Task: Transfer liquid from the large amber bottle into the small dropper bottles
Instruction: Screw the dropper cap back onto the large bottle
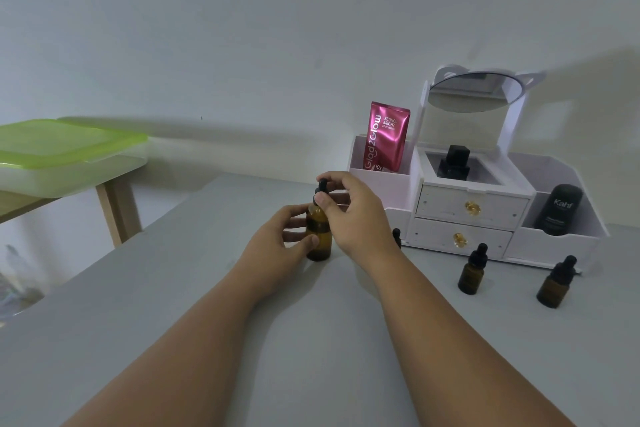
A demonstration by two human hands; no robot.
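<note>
The large amber bottle [318, 236] stands upright on the grey table [311, 340], near its middle. My left hand [277, 239] wraps around the bottle's body. My right hand [353, 215] pinches its black dropper cap [321, 188] at the top. Two small amber dropper bottles [471, 270] [556, 282] with black caps stand to the right. The black cap of a third small bottle [397, 236] peeks out behind my right wrist.
A white cosmetic organiser [467, 211] with two drawers and a round mirror stands at the back right, holding a pink sachet [386, 137], a black bottle [453, 163] and a black Kahf tube [557, 210]. A green-lidded box [65, 156] rests on a wooden table at the left.
</note>
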